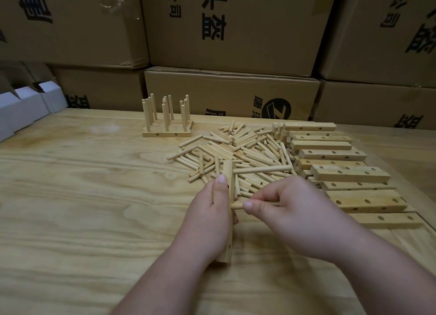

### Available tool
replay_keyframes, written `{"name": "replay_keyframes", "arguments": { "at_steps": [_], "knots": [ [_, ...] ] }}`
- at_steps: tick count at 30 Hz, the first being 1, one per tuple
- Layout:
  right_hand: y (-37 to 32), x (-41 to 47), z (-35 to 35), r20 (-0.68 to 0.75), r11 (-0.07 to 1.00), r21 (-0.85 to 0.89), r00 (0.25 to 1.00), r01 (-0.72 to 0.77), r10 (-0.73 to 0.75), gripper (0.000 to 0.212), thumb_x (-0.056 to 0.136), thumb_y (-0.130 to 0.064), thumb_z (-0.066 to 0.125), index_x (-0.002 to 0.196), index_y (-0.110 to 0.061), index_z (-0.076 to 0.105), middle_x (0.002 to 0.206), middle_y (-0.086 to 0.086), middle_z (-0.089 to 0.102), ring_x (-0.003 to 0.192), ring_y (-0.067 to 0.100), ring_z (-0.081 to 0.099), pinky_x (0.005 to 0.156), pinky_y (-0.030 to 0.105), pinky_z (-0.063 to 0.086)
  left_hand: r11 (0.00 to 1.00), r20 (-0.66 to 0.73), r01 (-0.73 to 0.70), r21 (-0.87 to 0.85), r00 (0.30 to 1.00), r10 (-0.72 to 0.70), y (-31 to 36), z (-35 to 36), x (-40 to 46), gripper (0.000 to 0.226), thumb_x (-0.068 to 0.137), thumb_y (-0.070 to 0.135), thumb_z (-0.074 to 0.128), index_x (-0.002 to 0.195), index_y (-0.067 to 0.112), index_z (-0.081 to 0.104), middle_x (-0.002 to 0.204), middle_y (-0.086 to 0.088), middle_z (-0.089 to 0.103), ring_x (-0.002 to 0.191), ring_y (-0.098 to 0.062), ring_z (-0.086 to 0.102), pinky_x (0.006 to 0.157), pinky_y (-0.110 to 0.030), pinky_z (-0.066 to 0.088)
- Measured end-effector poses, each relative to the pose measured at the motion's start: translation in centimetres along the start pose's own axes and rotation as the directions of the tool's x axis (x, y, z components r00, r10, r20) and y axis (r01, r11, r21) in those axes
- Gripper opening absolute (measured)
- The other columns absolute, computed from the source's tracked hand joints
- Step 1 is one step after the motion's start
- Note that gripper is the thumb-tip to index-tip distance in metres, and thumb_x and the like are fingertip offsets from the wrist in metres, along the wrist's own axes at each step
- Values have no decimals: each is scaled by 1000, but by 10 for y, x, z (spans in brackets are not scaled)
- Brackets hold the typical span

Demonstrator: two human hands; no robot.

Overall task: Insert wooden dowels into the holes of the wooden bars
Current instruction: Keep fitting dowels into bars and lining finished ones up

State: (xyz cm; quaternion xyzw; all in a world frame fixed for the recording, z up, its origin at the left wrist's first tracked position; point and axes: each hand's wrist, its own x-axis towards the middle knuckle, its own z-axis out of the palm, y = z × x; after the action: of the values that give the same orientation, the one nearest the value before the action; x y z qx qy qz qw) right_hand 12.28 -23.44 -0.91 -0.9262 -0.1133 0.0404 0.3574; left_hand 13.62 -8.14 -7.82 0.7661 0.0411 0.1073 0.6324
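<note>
While your left hand (208, 211) is gripping the bar (228, 211) steady, your right hand (286, 211) is pinching a dowel (236, 206), lining it up with a side hole.

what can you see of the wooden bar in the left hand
The pale rectangular wooden bar is held on edge, its length running away from the person, above the light wooden table. The left hand wraps its middle in a firm grip. One round wooden dowel already sticks out sideways near its far end; the right hand pinches a second dowel at a middle hole. Small dark holes show along its side.
</note>
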Motion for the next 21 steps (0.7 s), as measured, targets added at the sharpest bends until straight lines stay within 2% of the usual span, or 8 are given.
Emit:
{"name": "replay_keyframes", "arguments": {
  "at_steps": [1,4,10,12,14,15,18,21],
  "knots": [
    [0,0,3,-8,1000,11,1000,6,-6,20,90,-51,67,80,-38,77,79,1,76,76,18,71,75,42,59,1000,-23,10,-13,1000,-10,1,0,0,50,102,53,29,82,22,63,66,5,68,54,0,62,54,-18,46],
    [0,0,11,-41,999,40,999,32,-30,23,92,-48,66,74,-39,76,80,4,76,77,21,71,72,40,58,997,-66,58,-50,996,-61,2,0,2,50,103,53,28,84,24,64,65,10,69,53,0,64,58,-27,46],
    [3,2,6,-2,998,60,1000,29,-29,18,91,-49,67,85,-37,79,77,7,75,78,26,70,73,44,58,999,5,33,2,999,-33,3,-3,1,52,101,54,28,83,21,63,69,6,70,55,-1,62,60,-27,46],
    [5,3,7,-15,997,64,999,40,-39,18,91,-48,67,84,-36,79,75,-1,75,74,16,70,73,41,58,999,-16,39,-1,999,-39,3,-2,1,51,101,54,28,83,22,63,70,7,70,56,-1,63,57,-22,46],
    [4,4,10,-34,997,53,998,48,-46,17,91,-47,68,82,-37,79,75,-13,75,72,3,68,73,34,58,998,-55,58,-31,997,-59,4,0,1,50,103,52,28,84,21,63,66,4,68,54,-1,63,57,-25,47],
    [3,5,11,-39,998,49,998,48,-46,17,91,-47,67,80,-39,78,76,-14,75,74,2,68,74,33,58,997,-72,64,-37,995,-66,5,1,1,50,104,51,28,84,21,63,67,2,68,54,-1,62,58,-26,47],
    [5,6,10,-26,998,54,999,37,-35,20,91,-49,67,73,-44,75,85,-1,77,82,15,72,78,41,59,999,-67,50,-7,996,-51,5,1,3,52,104,49,27,84,19,64,66,1,67,52,0,61,51,-18,44],
    [7,7,7,0,998,66,1000,17,-17,17,90,-49,68,78,-40,76,87,5,77,86,21,72,81,45,59,999,-28,28,28,999,-28,5,0,2,52,104,49,28,81,19,63,63,10,68,54,0,61,49,-16,41]
  ]
}}
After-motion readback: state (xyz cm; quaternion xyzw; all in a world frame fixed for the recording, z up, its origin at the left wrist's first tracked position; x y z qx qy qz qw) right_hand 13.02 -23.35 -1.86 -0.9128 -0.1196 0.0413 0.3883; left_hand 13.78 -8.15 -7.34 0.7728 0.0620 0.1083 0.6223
